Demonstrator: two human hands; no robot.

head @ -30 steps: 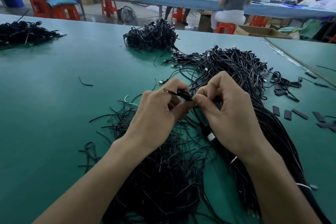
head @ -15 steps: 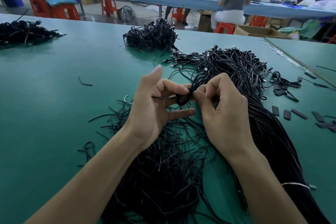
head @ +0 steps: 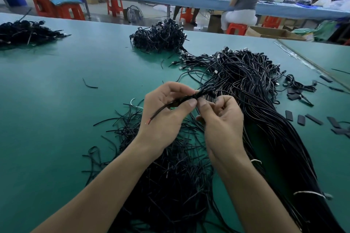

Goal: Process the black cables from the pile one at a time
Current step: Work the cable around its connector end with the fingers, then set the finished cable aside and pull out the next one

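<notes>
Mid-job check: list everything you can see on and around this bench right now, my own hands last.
held cable: one, black with a red wire tip, between both hands
long cable bundle: one, black, on the table right of the hands, plugs at its far end
short cut pieces: many, black, heaped under the forearms
coiled cable heaps: two, black, far centre and far left
flat sleeves: several, black, scattered at the right
table: one, green
stools: several, red-orange, beyond the table
seated person: one, grey top, at the blue bench behind
left hand: grips the held cable
right hand: pinches it beside the left thumb
</notes>
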